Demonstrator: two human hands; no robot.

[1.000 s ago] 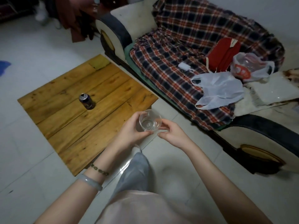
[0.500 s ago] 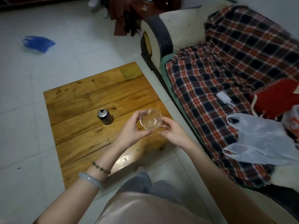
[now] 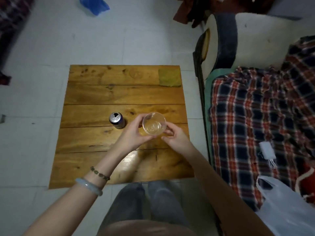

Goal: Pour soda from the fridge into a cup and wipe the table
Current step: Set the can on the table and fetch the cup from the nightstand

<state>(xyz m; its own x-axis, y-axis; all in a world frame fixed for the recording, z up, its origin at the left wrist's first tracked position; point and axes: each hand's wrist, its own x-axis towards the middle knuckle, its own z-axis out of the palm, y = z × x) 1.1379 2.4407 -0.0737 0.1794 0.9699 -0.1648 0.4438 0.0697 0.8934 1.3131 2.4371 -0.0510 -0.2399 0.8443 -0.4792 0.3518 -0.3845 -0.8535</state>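
A clear plastic cup point(image 3: 154, 123) is held upright over the right half of the low wooden table point(image 3: 102, 92). My left hand point(image 3: 134, 133) grips its left side and my right hand point(image 3: 175, 137) pinches its right side. The cup looks empty. An opened dark soda can point(image 3: 117, 120) stands on the table just left of my left hand, not touched. A yellow-green cloth point(image 3: 169, 77) lies flat on the table's far right corner.
A sofa with a plaid blanket point(image 3: 259, 116) runs along the table's right side, close to its edge. On it lie a white charger point(image 3: 267, 150) and a white plastic bag point(image 3: 286, 205). A blue bag point(image 3: 94, 5) lies on the tiled floor beyond the table. My knees point(image 3: 144, 201) touch the near edge.
The view has swung from the sofa to face the table squarely. Both hands have carried the cup from beside the table to above its right half, near the can.
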